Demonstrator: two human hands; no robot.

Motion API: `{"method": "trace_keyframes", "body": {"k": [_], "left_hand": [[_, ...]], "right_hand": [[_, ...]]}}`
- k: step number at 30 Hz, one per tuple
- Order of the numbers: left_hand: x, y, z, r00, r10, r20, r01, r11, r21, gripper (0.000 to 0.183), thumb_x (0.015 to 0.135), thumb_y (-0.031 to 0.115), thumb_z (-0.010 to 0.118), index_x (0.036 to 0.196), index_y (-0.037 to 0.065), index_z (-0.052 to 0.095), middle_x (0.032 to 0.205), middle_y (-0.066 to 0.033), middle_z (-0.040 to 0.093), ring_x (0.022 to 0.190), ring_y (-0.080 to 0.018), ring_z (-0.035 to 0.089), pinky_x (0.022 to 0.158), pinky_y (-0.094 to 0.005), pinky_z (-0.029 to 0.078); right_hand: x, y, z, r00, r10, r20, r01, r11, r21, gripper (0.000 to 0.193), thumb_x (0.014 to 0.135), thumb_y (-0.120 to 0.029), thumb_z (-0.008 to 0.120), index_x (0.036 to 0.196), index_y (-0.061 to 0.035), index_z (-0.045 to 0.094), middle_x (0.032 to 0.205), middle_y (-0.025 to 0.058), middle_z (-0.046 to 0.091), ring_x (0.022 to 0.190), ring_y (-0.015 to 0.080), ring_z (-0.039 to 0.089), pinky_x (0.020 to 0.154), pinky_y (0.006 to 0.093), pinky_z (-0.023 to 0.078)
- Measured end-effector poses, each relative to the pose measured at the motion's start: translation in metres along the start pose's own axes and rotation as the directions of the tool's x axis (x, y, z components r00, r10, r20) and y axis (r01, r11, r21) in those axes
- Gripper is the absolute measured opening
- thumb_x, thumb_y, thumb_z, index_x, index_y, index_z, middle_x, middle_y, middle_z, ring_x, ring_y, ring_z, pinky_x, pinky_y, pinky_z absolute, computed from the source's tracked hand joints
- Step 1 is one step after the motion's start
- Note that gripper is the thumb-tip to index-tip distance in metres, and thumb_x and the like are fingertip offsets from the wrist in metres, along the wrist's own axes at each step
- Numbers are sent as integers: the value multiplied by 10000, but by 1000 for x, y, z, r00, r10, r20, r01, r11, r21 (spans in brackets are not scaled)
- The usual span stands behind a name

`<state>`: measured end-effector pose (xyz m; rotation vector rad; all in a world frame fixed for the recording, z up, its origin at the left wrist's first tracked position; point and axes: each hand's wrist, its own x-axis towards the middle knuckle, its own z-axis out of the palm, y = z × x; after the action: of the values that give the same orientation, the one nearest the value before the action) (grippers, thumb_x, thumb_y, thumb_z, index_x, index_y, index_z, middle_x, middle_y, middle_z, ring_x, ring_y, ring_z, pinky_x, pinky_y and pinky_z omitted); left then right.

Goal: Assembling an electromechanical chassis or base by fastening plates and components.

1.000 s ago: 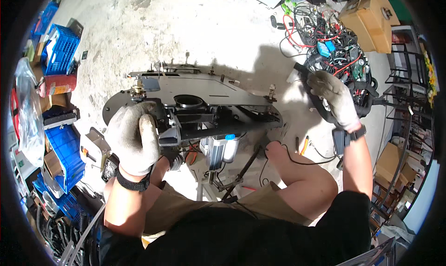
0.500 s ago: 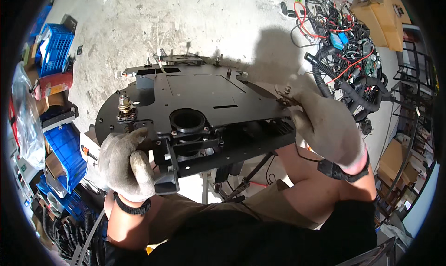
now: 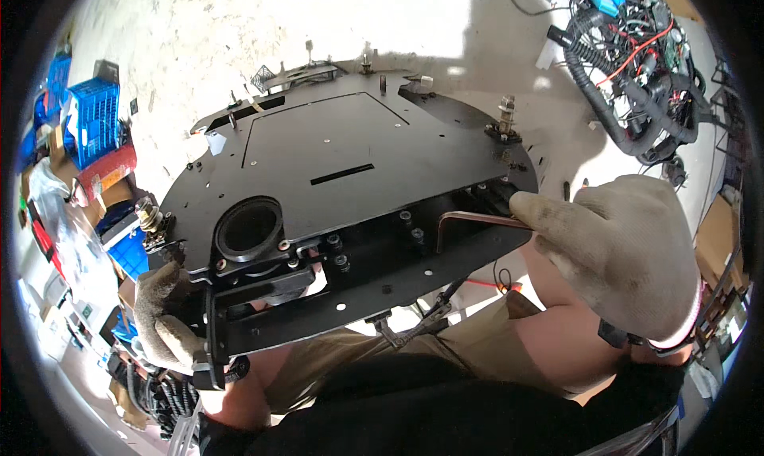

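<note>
Room: pale concrete floor (image 3: pixel 171 66), stained in places, brightly lit with hard shadow at upper right. Far left, a blue plastic crate (image 3: pixel 94 123) stands among stored goods, a red cylinder (image 3: pixel 110 169) just below it in view. The gloved left hand (image 3: pixel 165 317) is at the near left corner of the black metal chassis (image 3: pixel 326 142), fingers clamped on that corner. The chassis, centre, is in front of the person above the thighs, its slotted top plate facing up. An L-shaped hex key (image 3: pixel 481 216) lies over its near right part; contact at the tip cannot be told. The gloved right hand (image 3: pixel 637 253) has fingers pinched on the key's long arm. Beyond, a cable heap (image 3: pixel 641 82) occupies the floor; far right, a cardboard box (image 3: pixel 714 227).
</note>
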<state>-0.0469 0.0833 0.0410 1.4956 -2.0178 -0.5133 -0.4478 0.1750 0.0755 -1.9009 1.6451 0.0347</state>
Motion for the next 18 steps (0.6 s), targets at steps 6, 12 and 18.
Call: {"method": "trace_keyframes", "body": {"k": [6, 12, 18], "left_hand": [[7, -3, 6, 999, 36, -6, -35, 997, 75, 643, 1086, 512, 426, 1122, -85, 662, 917, -142, 656, 771, -203, 638, 663, -297, 521], [22, -4, 16, 998, 68, -3, -68, 997, 35, 644, 1088, 508, 408, 1115, -85, 660, 927, -151, 663, 777, -211, 647, 669, -306, 532], [9, -4, 4, 993, 73, -94, -64, 994, 92, 646, 1091, 503, 390, 1109, -84, 658, 937, -161, 670, 784, -219, 656, 675, -315, 543]], "right_hand": [[-1, 5, 22, 996, 17, -91, -7, 994, 110, 340, 761, -116, 765, 1094, -47, 746, 662, 111, 652, 609, 319, 657, 581, 398, 489], [-18, 3, 10, 995, -24, -92, 32, 995, 95, 416, 752, -72, 747, 1163, -1, 735, 676, 130, 646, 580, 288, 630, 574, 395, 479], [1, -5, 32, 983, -66, -172, 81, 994, 78, 443, 719, -14, 722, 1159, 27, 710, 665, 119, 630, 527, 303, 581, 519, 412, 430]]}}
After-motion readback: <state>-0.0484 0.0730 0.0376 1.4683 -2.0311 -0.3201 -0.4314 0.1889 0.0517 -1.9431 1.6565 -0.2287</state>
